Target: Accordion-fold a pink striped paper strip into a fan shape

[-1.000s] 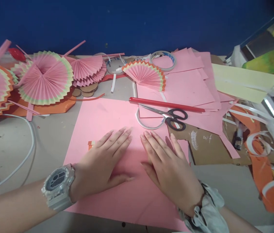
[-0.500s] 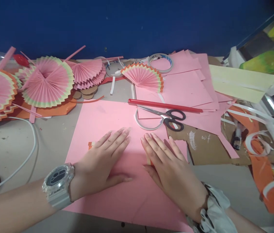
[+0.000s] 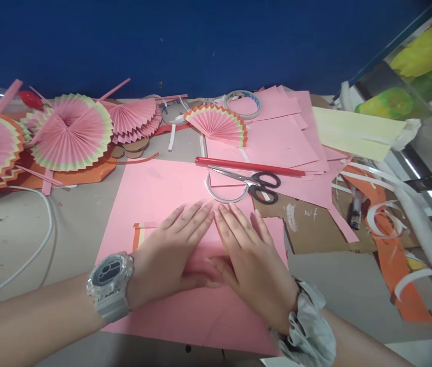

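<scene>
My left hand (image 3: 172, 250), with a clear watch at the wrist, lies flat with its fingers stretched out and thumb apart. Beside it my right hand (image 3: 248, 257) is also flat and open, a grey scrunchie round that wrist. The fingertips of both nearly meet. Both palms press on a pink paper piece with an orange and cream border (image 3: 136, 235), which is mostly hidden beneath them. Under it lies a large pink sheet (image 3: 154, 321). Just beyond my fingertips are a roll of tape (image 3: 221, 199) and black-handled scissors (image 3: 256, 181).
A red stick (image 3: 250, 166) lies behind the scissors. Pleated paper fans (image 3: 72, 135) are piled at the left, and a smaller fan (image 3: 218, 125) sits centre back. Pink sheets (image 3: 277, 142), brown cardboard (image 3: 311, 234) and orange scraps (image 3: 403, 270) cover the right. A white cable (image 3: 47, 234) curves at left.
My hands have come together over the bordered paper, the left sliding right and the right sliding left. More of the orange border shows at left. The whole view has shifted slightly.
</scene>
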{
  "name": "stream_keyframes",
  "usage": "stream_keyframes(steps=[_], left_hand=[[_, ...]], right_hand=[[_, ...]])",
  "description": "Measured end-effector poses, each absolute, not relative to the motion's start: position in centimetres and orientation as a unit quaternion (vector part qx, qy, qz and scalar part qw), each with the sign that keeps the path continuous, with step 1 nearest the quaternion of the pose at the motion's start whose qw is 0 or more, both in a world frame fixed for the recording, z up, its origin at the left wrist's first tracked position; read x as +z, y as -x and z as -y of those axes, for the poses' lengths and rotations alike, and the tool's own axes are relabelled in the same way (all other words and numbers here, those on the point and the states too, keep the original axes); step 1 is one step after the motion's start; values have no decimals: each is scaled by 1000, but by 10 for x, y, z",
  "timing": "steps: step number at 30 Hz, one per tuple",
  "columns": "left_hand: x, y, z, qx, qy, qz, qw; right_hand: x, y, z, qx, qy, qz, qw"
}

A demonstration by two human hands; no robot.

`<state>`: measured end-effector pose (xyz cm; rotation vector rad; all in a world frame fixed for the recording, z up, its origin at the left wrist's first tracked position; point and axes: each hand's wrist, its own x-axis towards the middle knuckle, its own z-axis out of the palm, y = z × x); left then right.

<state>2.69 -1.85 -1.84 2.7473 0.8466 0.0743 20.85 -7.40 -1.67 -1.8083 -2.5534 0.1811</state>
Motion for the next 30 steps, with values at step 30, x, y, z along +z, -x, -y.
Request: stream_keyframes(steps=[30], left_hand=[[-15,51,30,6,-936,-351,36]], right_hand=[[-20,-212,78,-14,594,804,-10]])
